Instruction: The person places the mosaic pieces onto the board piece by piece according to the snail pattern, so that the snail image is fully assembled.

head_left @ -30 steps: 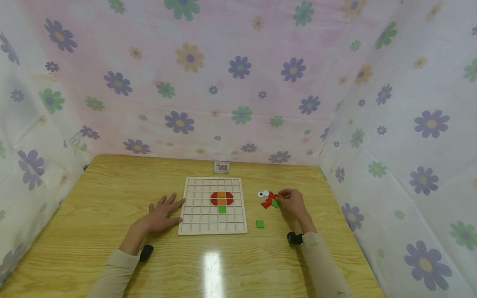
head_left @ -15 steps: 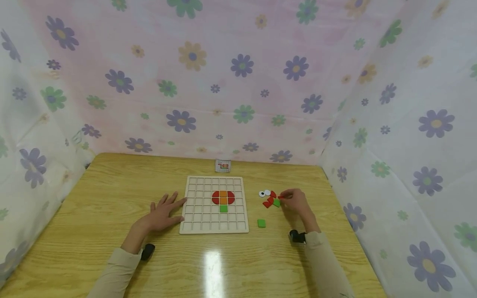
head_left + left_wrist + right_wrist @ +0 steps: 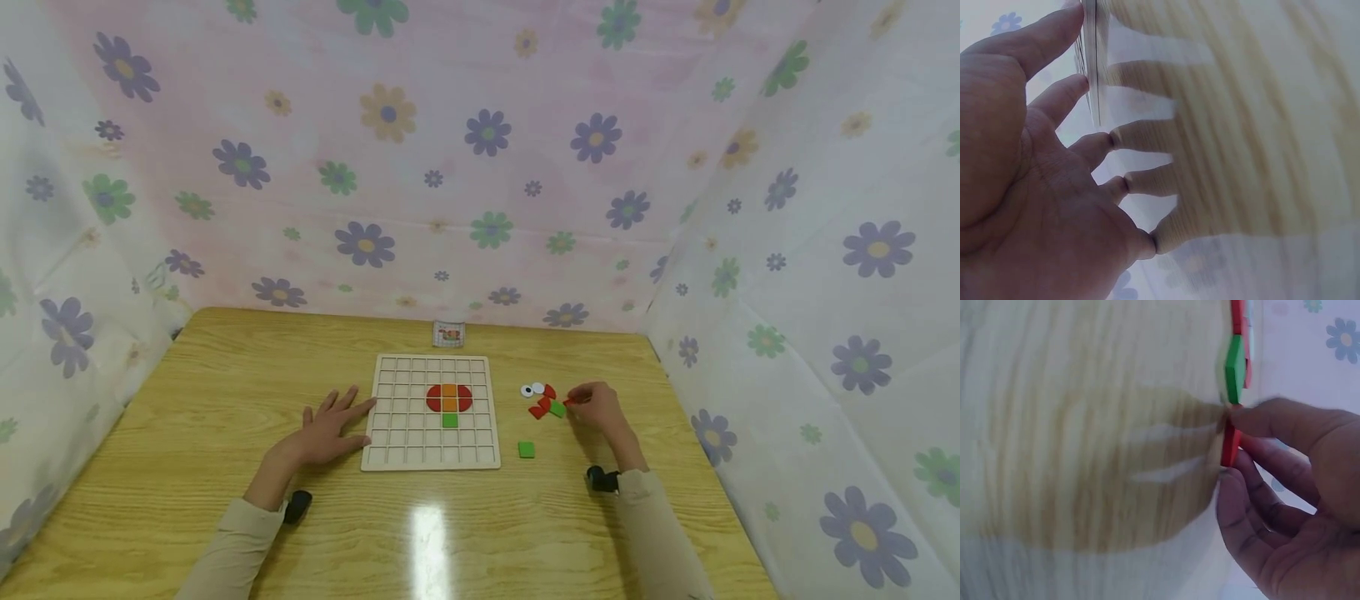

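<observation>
My right hand pinches a small red tile between thumb and fingers, low over or on the table at the right end of a cluster of loose tiles. A green tile lies just beside it. My left hand lies spread flat on the table, thumb and index fingertips touching the left edge of a wooden grid board. Set in the board are orange squares with rounded red tiles on either side, and a green square below them.
Loose red tiles, a white disc with a black dot and a plain white disc lie right of the board. A separate green square sits nearer me. Behind the board is a picture card. Floral curtains surround the table.
My right hand has drawn the red tile slightly right and toward me, out of the cluster. The left hand stays at the board's edge. The head view has shifted a little.
</observation>
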{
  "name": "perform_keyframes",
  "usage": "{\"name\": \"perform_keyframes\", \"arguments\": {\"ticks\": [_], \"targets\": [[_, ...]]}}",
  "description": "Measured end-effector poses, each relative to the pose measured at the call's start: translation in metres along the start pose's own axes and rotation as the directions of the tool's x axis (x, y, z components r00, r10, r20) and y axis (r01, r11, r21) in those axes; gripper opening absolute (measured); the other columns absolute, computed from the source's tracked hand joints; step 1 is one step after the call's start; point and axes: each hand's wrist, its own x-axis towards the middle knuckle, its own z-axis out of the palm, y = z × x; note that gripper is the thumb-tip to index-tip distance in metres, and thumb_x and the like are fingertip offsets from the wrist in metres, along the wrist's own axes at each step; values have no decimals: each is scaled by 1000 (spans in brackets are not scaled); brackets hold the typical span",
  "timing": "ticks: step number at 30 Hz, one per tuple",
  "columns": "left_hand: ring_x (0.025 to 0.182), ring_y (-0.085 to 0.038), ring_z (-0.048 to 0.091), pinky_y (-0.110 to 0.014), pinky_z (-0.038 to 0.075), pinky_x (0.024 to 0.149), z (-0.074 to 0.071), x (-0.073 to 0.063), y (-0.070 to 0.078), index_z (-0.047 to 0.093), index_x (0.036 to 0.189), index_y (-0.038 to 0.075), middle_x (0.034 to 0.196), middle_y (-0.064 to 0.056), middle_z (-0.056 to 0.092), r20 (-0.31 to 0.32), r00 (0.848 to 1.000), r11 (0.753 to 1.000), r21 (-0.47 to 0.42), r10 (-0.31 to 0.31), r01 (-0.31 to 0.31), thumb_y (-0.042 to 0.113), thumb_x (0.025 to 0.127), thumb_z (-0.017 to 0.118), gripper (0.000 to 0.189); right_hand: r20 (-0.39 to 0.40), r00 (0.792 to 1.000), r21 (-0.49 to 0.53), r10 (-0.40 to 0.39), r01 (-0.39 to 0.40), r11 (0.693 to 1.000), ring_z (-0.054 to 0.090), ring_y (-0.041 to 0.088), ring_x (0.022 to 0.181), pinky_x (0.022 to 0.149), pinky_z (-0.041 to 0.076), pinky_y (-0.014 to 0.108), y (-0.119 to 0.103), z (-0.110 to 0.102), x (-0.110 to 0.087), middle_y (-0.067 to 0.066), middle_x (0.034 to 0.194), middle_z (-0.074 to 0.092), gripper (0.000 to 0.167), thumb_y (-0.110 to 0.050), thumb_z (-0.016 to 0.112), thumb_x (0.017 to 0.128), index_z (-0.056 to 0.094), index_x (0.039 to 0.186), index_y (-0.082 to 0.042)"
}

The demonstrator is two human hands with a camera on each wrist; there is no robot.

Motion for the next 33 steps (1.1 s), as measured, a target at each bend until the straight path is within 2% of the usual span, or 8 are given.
{"name": "perform_keyframes", "arguments": {"ticks": [5, 11, 17, 22, 27, 33], "targets": [[148, -61, 1, -86, -4, 102, 0, -1, -1, 39, 157, 7, 164, -33, 13, 1, 1000, 1000, -1, 2, -2, 36, 100, 65, 68, 37, 999, 4, 5, -5, 1000, 68, 33, 88, 74, 58, 41, 6, -1, 1, 23, 99, 72, 19, 1, 74, 89, 73, 106, 10], [148, -61, 1, -86, -3, 103, -1, -1, 0, 39, 157, 8, 165, -32, 13, 3, 1000, 1000, -5, 0, 0, 36, 101, 64, 68, 27, 997, -90, -70, 72, 993, 70, 32, 86, 77, 58, 46, 8, 1, 2, 19, 92, 73, 13, -2, 75, 89, 75, 99, 7], [148, -61, -1, -86, -5, 102, -2, -1, 0, 38, 158, 7, 165, -32, 11, 8, 1000, 1000, -18, 7, -7, 36, 101, 64, 68, 9, 996, -150, -88, 89, 985, 70, 34, 87, 78, 58, 49, 2, 0, 0, 20, 93, 73, 13, -3, 69, 93, 75, 98, 7], [148, -61, 0, -86, -4, 103, -1, -1, 0, 38, 157, 8, 165, -32, 12, 5, 1000, 1000, -9, 4, -4, 37, 101, 64, 68, -23, 996, -83, -85, 83, 993, 70, 37, 92, 78, 58, 48, -1, -2, -5, 24, 101, 73, 18, 0, 63, 96, 73, 106, 11], [149, -60, 0, -86, -4, 103, -2, -1, 0, 38, 158, 8, 165, -32, 12, 10, 1000, 1000, -12, 4, -4, 37, 101, 64, 69, -36, 995, 9, -91, 92, 996, 70, 35, 91, 75, 58, 43, 1, -1, -9, 24, 104, 74, 21, -5, 62, 100, 73, 112, 9], [149, -60, -1, -86, -5, 103, -2, -2, 1, 38, 158, 8, 165, -31, 12, 15, 1000, 1000, -18, 4, -4, 36, 101, 64, 69, -46, 994, 86, -104, 107, 991, 70, 34, 93, 78, 57, 39, -1, 2, -12, 23, 105, 73, 22, -8, 62, 102, 72, 113, 8]]}}
